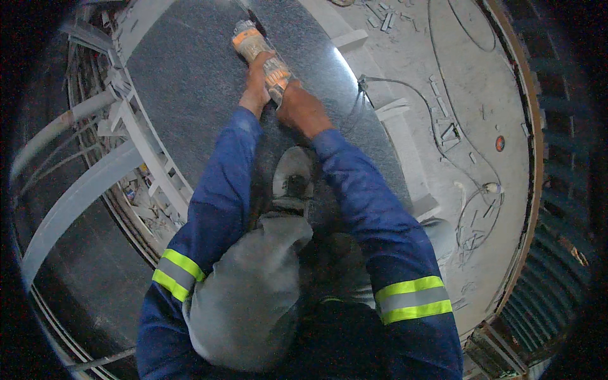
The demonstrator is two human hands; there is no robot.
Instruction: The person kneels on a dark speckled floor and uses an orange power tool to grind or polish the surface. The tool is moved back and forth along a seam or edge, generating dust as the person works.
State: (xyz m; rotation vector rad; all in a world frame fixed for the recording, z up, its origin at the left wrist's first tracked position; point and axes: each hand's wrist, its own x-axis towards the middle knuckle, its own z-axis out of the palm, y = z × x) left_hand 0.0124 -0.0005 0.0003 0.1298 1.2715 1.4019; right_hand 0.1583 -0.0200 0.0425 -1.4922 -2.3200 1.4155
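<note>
A dusty orange and grey angle grinder (249, 42) lies lengthwise in my grip over a dark speckled stone slab (183, 76). Around the side of its body, my left hand (255, 85) is closed. My right hand (303, 109) wraps the rear end of the tool, closer to me. The grinder's head points away from me, near a dark slot or line at the slab's far part; its disc is hard to make out. My shoe (293, 174) rests on the slab behind my hands.
White support blocks (396, 109) stick out under the slab's right edge. A dark cable (405, 83) loops over the dusty floor among stone offcuts (443, 104). A pale metal frame (149, 142) and a curved pipe (69, 120) stand on the left. Ribbed dark panels (557, 253) line the right.
</note>
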